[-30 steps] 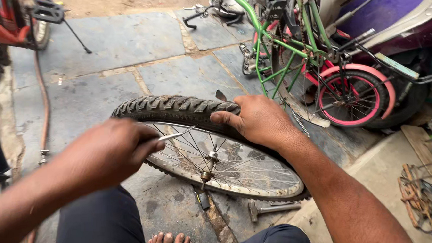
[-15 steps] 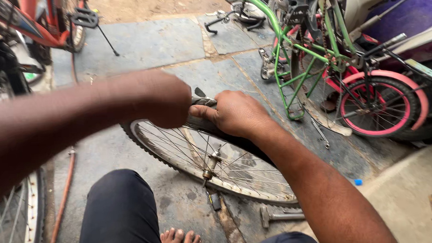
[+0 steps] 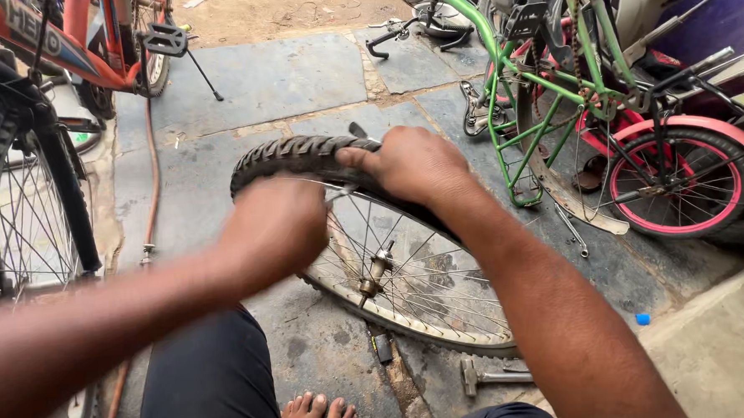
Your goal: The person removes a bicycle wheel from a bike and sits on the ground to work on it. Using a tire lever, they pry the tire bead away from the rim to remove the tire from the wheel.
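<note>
Black rubber: the knobby tyre point(image 3: 303, 155) sits on a loose spoked wheel point(image 3: 409, 283), centre frame, wheel tilted with its lower edge on the stone floor point(image 3: 250, 89).
Right hand: the right hand point(image 3: 407, 161) is clamped palm-down over the top of the tyre, fingers curled over the tread and pressing it.
Left hand: the left hand point(image 3: 276, 226) is closed in a loose fist at the rim, just left of the right one. Something thin and shiny pokes out near it, too blurred to say if it's gripped.
Step, my guess: working the tyre bead at the rim, somewhere mid-job, only the upper stretch being handled.
Next move needs: I'd say a steady hold from the right while the left works further round the rim.
Count: one loose wheel, one tyre on it, two hands, one metal tool point(image 3: 492, 375) lying lower centre, one green bicycle point(image 3: 542, 84) upper right, one red bicycle point(image 3: 72, 46) upper left, one pink-rimmed wheel point(image 3: 689, 183) at right.
</note>
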